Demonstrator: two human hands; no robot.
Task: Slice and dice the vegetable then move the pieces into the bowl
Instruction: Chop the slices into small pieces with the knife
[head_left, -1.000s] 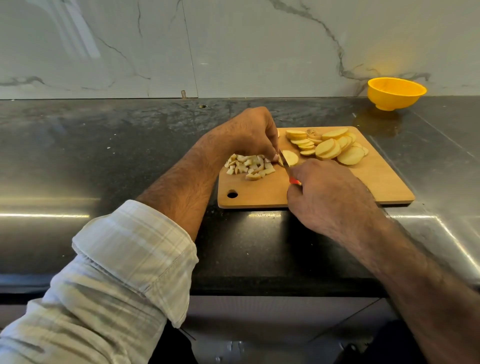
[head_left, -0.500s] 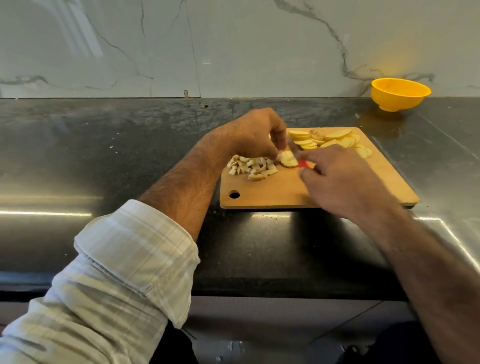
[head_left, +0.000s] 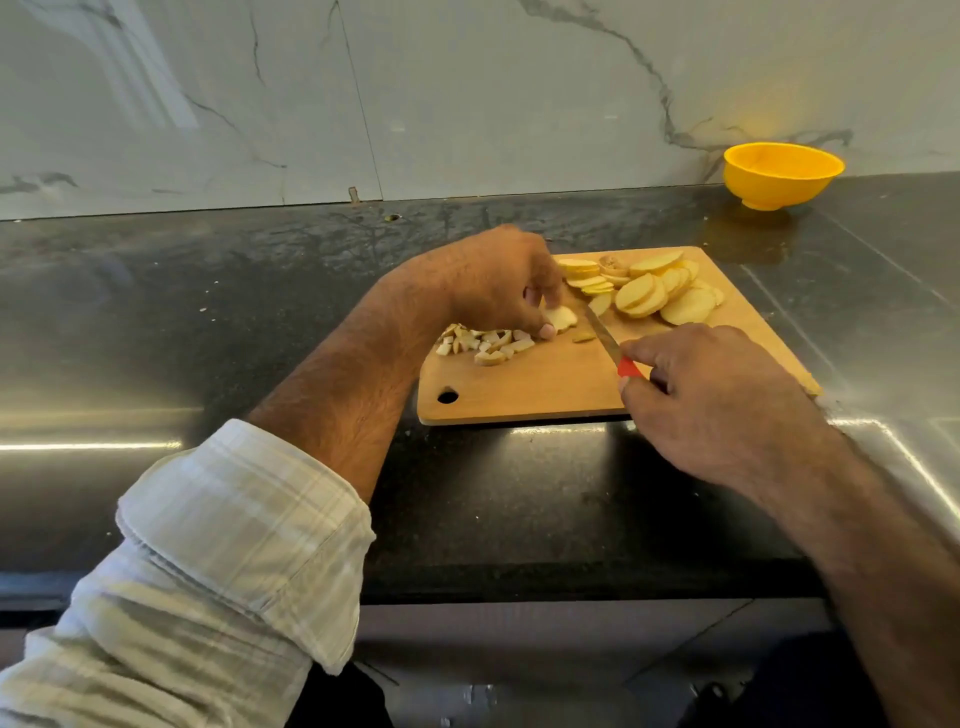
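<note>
— From the head camera, what is on the bench (head_left: 218, 322)?

— A wooden cutting board (head_left: 545, 384) lies on the dark bench, a round hole in its near left corner. At its far right is a heap of pale round potato slices (head_left: 644, 291), overlapping one another. On the left part lies a small pile of diced pieces (head_left: 483, 343), and one loose sliver (head_left: 583, 338) sits just beside the blade.

— And the hands?

— The left hand (head_left: 493, 280) is curled over the board, between the diced pile and the slices. Its fingers (head_left: 546, 331) pinch one slice (head_left: 562, 317) and hold it down against the wood. The sleeve (head_left: 234, 530) on that arm is a pale checked one, rolled up the forearm.

— The right one?

— The right hand (head_left: 711, 395) is clenched round a knife (head_left: 605, 338) with a red handle. Only a bit of the handle shows out of the fist. The blade points away and to the left, with its tip near the held slice. Whether the edge touches the board, I cannot tell.

— Where is the bowl?

— The yellow bowl (head_left: 783, 175) stands upright at the far right of the bench, close to the marble wall (head_left: 467, 93), well apart from the board. I can see nothing inside it from this angle.

— Anything else in that view?

— The bench's front edge, with dark cabinet fronts (head_left: 545, 639) below it.
</note>
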